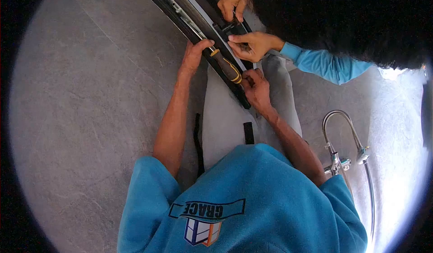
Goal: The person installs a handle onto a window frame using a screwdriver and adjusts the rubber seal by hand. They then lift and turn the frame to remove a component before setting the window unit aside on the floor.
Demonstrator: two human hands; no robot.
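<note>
A long dark frame profile (171, 14) slants across my lap, with a metal mechanism in its channel. My left hand (193, 57) is closed round the profile's left side, its thumb by the shaft of a screwdriver. That screwdriver (227, 67), with a brown and yellow handle, lies along the profile, its tip pointing up and left. My right hand (257, 90) has its fingers curled at the butt end of the handle. Its fingertips are partly hidden.
Across from me, a co-worker's hands (255, 45) work at a small dark part (230, 26) on the frame. The co-worker's head covers the upper right. A chrome tap with a hose (336, 160) stands right of me. Grey tiled floor (90, 118) spreads leftward.
</note>
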